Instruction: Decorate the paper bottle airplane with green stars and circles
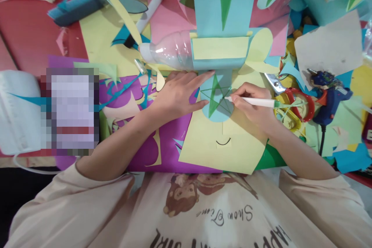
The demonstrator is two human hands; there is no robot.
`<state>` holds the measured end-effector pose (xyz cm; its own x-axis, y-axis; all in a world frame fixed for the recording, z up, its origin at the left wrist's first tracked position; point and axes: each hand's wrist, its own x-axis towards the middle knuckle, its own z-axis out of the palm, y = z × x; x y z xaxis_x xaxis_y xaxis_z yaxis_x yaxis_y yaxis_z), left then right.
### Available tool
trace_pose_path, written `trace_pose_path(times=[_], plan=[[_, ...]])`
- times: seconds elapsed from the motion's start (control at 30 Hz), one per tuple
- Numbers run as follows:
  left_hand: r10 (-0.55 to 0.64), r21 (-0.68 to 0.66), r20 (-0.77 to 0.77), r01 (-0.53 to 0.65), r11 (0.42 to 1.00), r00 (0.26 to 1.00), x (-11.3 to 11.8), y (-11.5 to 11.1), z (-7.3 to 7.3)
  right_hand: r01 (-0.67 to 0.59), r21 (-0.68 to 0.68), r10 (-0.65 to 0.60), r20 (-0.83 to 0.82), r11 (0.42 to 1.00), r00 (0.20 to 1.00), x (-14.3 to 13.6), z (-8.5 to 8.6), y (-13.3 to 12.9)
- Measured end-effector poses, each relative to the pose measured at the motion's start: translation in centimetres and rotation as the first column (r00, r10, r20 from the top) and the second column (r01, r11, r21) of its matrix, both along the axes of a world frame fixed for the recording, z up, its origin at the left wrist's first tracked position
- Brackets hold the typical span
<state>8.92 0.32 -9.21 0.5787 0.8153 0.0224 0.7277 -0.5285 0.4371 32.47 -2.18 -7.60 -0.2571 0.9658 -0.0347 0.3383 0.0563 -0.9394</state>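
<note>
My right hand [252, 102] is closed round a white marker [255, 102] with a green end, its tip on a blue paper piece [207, 110] with a rounded end. A star drawn in green outline [215, 97] covers that piece, its left part filled with green. Flat on the paper's left edge rests my left hand [181, 93], fingers spread and holding nothing. Under the blue piece lies a pale yellow sheet [203, 147] with a small black curve on it. Just beyond both hands, a clear plastic bottle [174, 50] wrapped in blue and yellow paper lies on its side.
Scissors with red handles [309, 104] and a dark blue glue gun [328, 108] lie at the right among paper scraps. A pixelated phone-like object [72, 104] stands at the left. A capped marker [148, 13] and purple paper [174, 135] are also on the table.
</note>
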Motion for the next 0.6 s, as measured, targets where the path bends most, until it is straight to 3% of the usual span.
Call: trace_pose_path(times=[0.6], plan=[[-0.003, 0.020, -0.024, 0.004, 1.000, 1.000, -0.01, 0.04, -0.03, -0.024, 0.008, 0.024, 0.036, 1.000, 0.999, -0.12, 0.12, 0.11]])
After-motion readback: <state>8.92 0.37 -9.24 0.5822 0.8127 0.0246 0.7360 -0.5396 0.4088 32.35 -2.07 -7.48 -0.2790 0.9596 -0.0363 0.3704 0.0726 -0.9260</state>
